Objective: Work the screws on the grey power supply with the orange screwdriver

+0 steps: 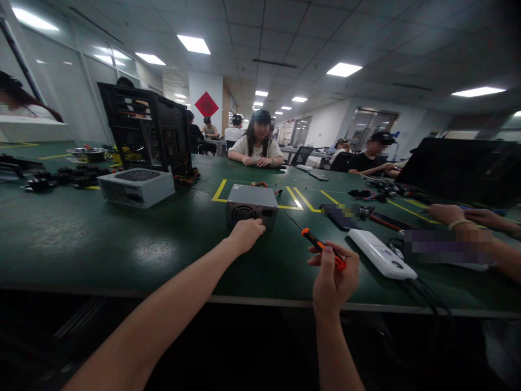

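Note:
A grey computer power supply unit (252, 196) stands on the green table in front of me, its round fan grille facing me. My left hand (247, 234) is at its lower front, fingers curled against the casing near the right side; the fingertips are partly hidden. In my right hand (337, 277) is a screwdriver (317, 243) with an orange and black handle. Its thin shaft points up and left toward the unit, and the tip is apart from the casing. Loose wires (259, 184) show behind the unit.
At left are a second power supply (136, 187), an open black computer case (148, 127) and a metal bowl (87, 154). To the right lie a phone (340, 217) and a white power strip (380, 254) with cables. Another person's hands (448, 214) work at far right; someone sits opposite.

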Motion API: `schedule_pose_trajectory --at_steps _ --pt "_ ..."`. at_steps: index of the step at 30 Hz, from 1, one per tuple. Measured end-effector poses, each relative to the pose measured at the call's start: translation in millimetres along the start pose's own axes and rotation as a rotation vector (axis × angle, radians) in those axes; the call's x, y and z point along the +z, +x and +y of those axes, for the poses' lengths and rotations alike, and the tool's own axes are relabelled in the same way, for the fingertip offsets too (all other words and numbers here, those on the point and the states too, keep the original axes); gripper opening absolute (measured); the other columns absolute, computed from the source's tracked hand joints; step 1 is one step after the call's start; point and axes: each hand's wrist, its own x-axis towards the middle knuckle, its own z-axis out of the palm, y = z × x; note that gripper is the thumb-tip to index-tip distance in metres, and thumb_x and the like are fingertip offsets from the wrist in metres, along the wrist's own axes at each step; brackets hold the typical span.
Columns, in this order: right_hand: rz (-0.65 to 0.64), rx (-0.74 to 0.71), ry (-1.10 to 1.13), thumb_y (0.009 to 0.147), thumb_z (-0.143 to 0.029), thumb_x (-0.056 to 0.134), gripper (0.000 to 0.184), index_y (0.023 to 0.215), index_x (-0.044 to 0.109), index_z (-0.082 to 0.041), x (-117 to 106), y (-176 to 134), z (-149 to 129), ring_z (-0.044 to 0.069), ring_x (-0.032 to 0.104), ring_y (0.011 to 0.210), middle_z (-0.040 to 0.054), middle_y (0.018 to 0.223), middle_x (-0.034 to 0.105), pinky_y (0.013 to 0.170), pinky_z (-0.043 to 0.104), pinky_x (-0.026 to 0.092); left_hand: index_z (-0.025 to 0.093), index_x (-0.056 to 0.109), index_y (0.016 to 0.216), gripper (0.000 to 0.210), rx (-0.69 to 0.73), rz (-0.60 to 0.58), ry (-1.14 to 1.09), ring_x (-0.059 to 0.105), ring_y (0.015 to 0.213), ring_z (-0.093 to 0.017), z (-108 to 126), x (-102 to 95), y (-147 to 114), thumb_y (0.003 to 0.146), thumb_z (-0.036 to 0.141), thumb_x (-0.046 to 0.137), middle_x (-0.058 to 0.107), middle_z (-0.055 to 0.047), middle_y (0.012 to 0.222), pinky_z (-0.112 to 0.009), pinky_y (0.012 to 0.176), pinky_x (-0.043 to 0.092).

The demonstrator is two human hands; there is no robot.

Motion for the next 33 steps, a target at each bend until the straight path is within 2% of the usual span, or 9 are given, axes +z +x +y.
schedule_pose_trajectory --at_steps 9,16,29,33 --pt "-0.038 0.003 -0.017 0.081 -0.04 0.054 0.028 0.092 0.055 -0.014 -1.0 -0.6 2.7 0.011 0.058 0.048 0.0019 0.068 0.063 0.05 0.025 0.046 0.018 0.064 0.089 0.018 -0.084 -0.013 -0.043 0.061 0.089 -0.019 1.0 -4.4 -0.4 0.087 0.022 0.046 0.063 -0.007 0.097 -0.028 0.071 0.047" --pt "-0.075 -0.012 -0.052 0.081 -0.037 0.054 0.025 0.092 0.055 -0.014 -2.2 -1.4 3.1 0.01 0.057 0.048 0.002 0.071 0.063 0.05 0.025 0.046 0.018 0.062 0.09 0.015 -0.067 -0.015 0.007 0.061 0.087 -0.019 1.3 -6.0 -1.1 0.086 0.02 0.047 0.062 -0.007 0.098 -0.028 0.069 0.047" --pt "-0.115 -0.037 -0.106 0.081 -0.037 0.054 0.024 0.09 0.056 -0.015 -3.7 -2.6 2.8 0.011 0.057 0.048 0.0014 0.069 0.063 0.051 0.025 0.046 0.018 0.062 0.093 0.026 -0.056 -0.051 0.048 0.06 0.091 -0.02 4.6 -9.4 -0.4 0.085 0.009 0.039 0.062 -0.009 0.1 -0.029 0.071 0.047" --pt "-0.128 -0.042 -0.14 0.082 -0.037 0.054 0.024 0.091 0.056 -0.015 -4.8 -2.9 3.1 0.011 0.058 0.049 0.001 0.069 0.063 0.054 0.026 0.046 0.019 0.062 0.098 0.028 -0.063 -0.024 -0.005 0.061 0.089 -0.021 4.0 -5.4 -1.2 0.085 0.01 0.039 0.061 -0.01 0.101 -0.031 0.071 0.048"
